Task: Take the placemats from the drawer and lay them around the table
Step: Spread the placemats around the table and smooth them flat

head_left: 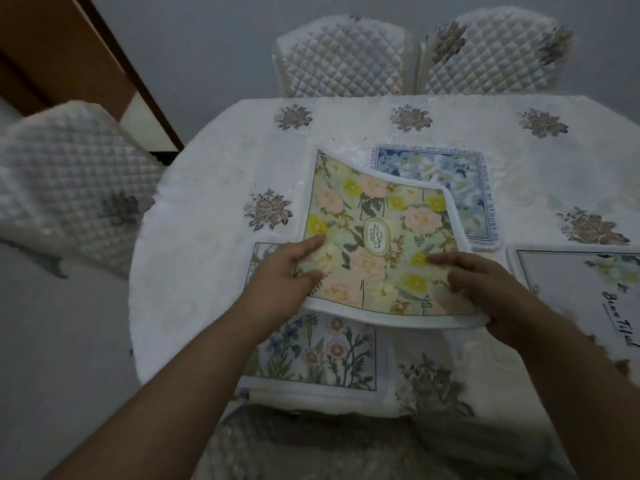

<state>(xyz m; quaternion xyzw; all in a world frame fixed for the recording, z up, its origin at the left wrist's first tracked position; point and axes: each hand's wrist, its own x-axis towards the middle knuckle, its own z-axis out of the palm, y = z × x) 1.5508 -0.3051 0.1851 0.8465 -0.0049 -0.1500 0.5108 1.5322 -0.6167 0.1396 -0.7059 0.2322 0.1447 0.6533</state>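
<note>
A placemat with pink and yellow flowers [377,233] is held above the table, its far edge curling. My left hand [287,275] grips its near left edge, thumb on top. My right hand [485,289] grips its near right edge. Under it, at the table's near edge, lies a placemat with blue and pink wildflowers [318,355]. A blue-flowered placemat [450,178] lies farther back, partly covered by the held one. A white placemat with black script [581,289] lies at the right.
The table [214,209] wears a white cloth with embroidered flowers. Quilted chairs stand at the far side [343,57], [491,53], at the left [69,174], and close in front of me [311,445]. A wooden door frame [86,46] is at the upper left.
</note>
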